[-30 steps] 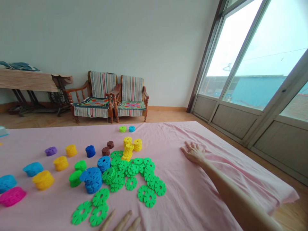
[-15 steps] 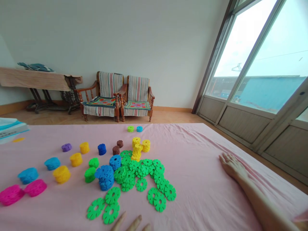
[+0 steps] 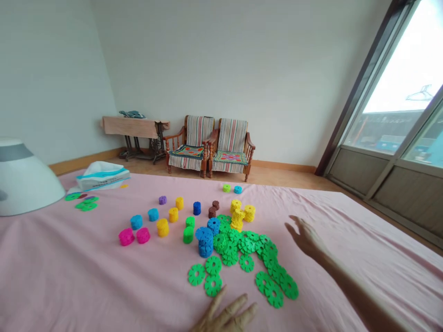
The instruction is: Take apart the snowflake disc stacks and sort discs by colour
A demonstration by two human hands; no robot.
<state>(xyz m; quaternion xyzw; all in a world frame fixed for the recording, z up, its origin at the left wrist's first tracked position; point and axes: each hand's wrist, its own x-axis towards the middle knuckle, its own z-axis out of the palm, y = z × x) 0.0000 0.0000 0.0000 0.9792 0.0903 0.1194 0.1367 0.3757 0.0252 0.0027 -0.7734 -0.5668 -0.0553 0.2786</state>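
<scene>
Dozens of plastic snowflake discs (image 3: 235, 244) are lying across a pink bedsheet (image 3: 69, 276), singly and in stacks. At 9 o'clock, a white dome-shaped object (image 3: 24, 177) is bulging into view, and a white-and-blue packet (image 3: 103, 176) is sitting toward 10 o'clock. Moving rightward, magenta stacks (image 3: 126, 237), yellow stacks (image 3: 162, 227) and a tall blue stack (image 3: 205, 242) are standing near 12 o'clock, beside a loose green heap (image 3: 235, 244). At 6 o'clock, the left hand (image 3: 224, 313) is spreading wide open, gripping nothing, just below the nearest green discs. At 3 o'clock, the right hand (image 3: 306, 237) is also open and empty, just beside the heap.
</scene>
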